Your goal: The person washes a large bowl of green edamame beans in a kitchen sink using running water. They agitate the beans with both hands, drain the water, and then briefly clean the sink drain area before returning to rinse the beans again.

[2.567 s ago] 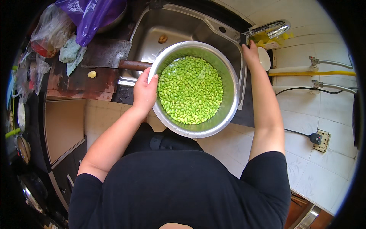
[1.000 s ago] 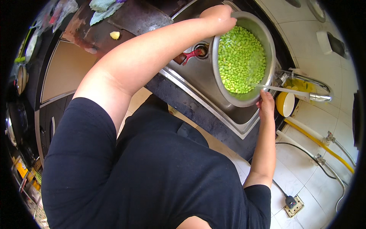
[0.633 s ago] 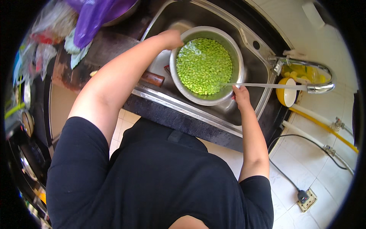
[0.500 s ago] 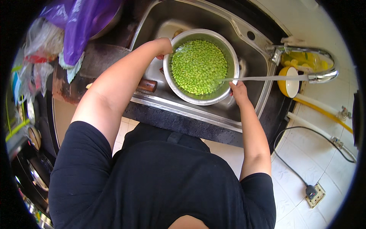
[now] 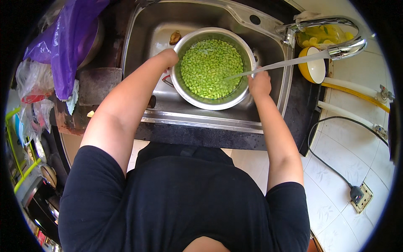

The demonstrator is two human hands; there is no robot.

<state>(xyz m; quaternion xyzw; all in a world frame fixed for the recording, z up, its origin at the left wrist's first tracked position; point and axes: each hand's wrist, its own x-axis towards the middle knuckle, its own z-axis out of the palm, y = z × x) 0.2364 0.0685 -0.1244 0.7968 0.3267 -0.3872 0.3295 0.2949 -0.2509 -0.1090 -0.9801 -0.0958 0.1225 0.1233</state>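
Metal bowl [image 5: 210, 106]: located over the sink [image 5: 145, 40], inside the outline of its basin; whether its base rests on the sink floor cannot be determined. Contents: green beans [image 5: 212, 69] lying in water. A stream of water [image 5: 285, 63] runs from the faucet [image 5: 345, 49] on the right and enters the bowl among the beans, crossing above the right-hand rim.

Right hand [image 5: 261, 85]: at the bowl's right side, pinching the rim. Left hand [image 5: 167, 59]: at the left rim, wrist bent; its fingers are mostly hidden, so the closure of its grip cannot be told.

Within the sink, a brown lump [image 5: 175, 38] lies near the upper left of the bowl, and a red-edged item [image 5: 168, 81], partly hidden, sits just beside the bowl below the left hand.

On the tabletop [image 5: 201, 137] right of the sink, a yellow bowl with a white interior [image 5: 308, 69] stands tilted beneath the faucet. Left of the sink, a broad dark blade [image 5: 98, 86] lies flat, partly covered by the left forearm. Beyond it hangs a purple plastic bag [image 5: 63, 50].
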